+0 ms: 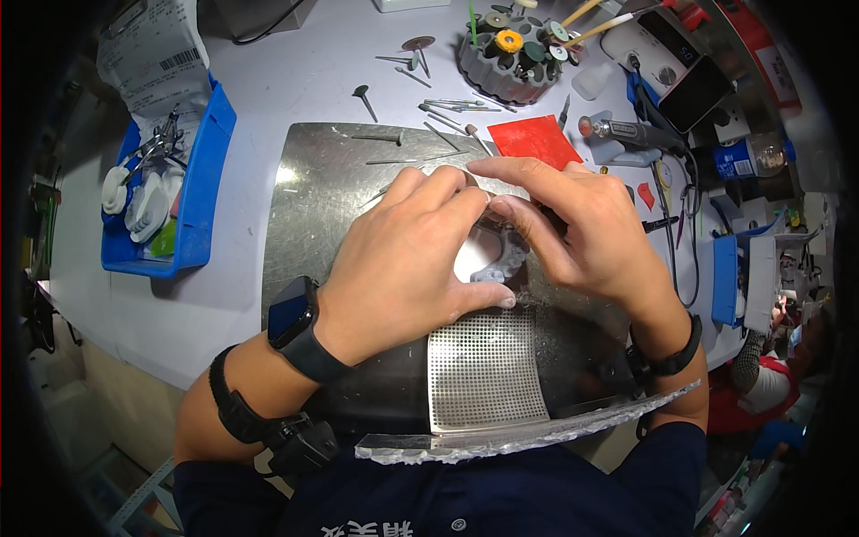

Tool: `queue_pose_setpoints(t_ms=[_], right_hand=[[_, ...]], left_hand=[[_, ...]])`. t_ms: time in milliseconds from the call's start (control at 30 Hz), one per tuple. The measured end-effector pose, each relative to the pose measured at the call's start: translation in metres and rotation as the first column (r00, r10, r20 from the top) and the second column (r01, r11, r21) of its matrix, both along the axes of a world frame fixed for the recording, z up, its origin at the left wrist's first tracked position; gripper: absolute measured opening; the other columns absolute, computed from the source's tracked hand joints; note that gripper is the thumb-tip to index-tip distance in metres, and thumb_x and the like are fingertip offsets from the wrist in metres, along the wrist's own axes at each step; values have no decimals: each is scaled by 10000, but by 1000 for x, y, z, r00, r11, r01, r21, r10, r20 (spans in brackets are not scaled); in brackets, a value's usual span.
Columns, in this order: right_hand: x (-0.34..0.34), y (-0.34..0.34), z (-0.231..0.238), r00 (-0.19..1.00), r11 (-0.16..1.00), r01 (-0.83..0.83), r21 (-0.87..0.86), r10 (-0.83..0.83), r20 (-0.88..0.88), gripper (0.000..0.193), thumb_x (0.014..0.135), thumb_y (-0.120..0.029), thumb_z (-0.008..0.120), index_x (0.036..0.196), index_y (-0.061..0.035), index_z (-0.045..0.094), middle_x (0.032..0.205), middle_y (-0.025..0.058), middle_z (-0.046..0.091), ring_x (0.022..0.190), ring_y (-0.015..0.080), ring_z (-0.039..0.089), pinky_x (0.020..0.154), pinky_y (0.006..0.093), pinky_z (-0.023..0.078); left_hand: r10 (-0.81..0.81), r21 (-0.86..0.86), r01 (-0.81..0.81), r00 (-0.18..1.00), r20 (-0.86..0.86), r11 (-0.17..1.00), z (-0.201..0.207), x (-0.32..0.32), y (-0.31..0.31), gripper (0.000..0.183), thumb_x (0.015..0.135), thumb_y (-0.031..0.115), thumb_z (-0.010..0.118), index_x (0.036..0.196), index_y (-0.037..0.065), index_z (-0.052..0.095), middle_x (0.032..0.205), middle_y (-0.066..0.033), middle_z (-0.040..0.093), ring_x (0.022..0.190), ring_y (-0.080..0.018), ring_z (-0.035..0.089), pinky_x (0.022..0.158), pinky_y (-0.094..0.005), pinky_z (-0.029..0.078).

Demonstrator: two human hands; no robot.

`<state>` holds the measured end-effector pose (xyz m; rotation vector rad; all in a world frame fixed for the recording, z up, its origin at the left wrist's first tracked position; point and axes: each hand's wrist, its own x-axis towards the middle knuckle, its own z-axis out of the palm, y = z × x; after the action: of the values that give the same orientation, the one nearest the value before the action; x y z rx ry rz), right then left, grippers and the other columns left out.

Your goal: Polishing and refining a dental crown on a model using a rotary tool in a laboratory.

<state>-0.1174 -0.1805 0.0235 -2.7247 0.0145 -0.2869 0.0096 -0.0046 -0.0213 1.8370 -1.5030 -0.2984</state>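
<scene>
A bluish-grey, curved dental cast (504,261) with tooth shapes is between my hands, over a metal work plate. My left hand (416,246) is closed around it, thumb along its near side and fingers bent over its far side. From the right, my right hand (586,224) brings thumb and index finger together at the left fingertips, by the cast's far end. Whatever lies in that pinch is hidden behind the fingers. Below the hands is a perforated metal sheet (488,371), ending at a clear, rough-edged strip (537,438) close to my body.
Several rotary burs (456,105) lie beyond the metal plate (300,188). A grey bur holder (501,76) stands behind them. At left is a blue tray (201,210) with casts and papers. A red sheet (537,140), a handpiece (626,132) and cables lie right.
</scene>
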Motion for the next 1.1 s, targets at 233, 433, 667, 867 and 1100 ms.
queue_pose_setpoints(t_ms=[233,433,667,867,1100], right_hand=[[4,-8,-10,978,987,-139,74,126,166,399,880,-70,697,1278,-43,676,849,157,724,727,339,704,636,413,533],[1,-3,-13,990,993,-77,90,65,124,521,847,69,669,1356,-42,682,877,160,716,672,276,651,651,354,512],[3,-2,12,991,995,-33,97,20,130,325,871,10,690,1191,-45,682,878,138,705,716,292,683,652,370,529],[1,-7,10,999,954,20,299,-32,37,309,878,57,698,1181,34,640,1009,82,682,781,114,602,705,274,483],[1,-12,-6,989,915,-4,403,-56,135,282,890,-35,722,1161,-27,647,820,41,622,691,91,589,626,245,437]], left_hand=[[-7,7,7,1000,-5,1000,1,-1,-1,660,664,412,955,1095,17,648,1112,-114,608,1023,-345,568,882,-432,504],[-7,7,8,1000,-15,1000,-1,0,-2,671,659,414,956,1107,21,648,1132,-118,612,1052,-353,573,898,-440,505],[-9,-44,7,999,-46,999,-1,0,0,696,654,394,960,1142,27,625,1121,-128,619,1061,-359,582,908,-442,501],[-9,-17,8,998,-65,1000,-1,1,0,678,638,356,974,1102,23,610,1093,-135,622,1046,-367,587,898,-438,495],[-6,-39,3,997,-71,999,-2,2,0,676,625,335,979,1103,26,616,1082,-135,627,1070,-370,593,924,-440,491]])
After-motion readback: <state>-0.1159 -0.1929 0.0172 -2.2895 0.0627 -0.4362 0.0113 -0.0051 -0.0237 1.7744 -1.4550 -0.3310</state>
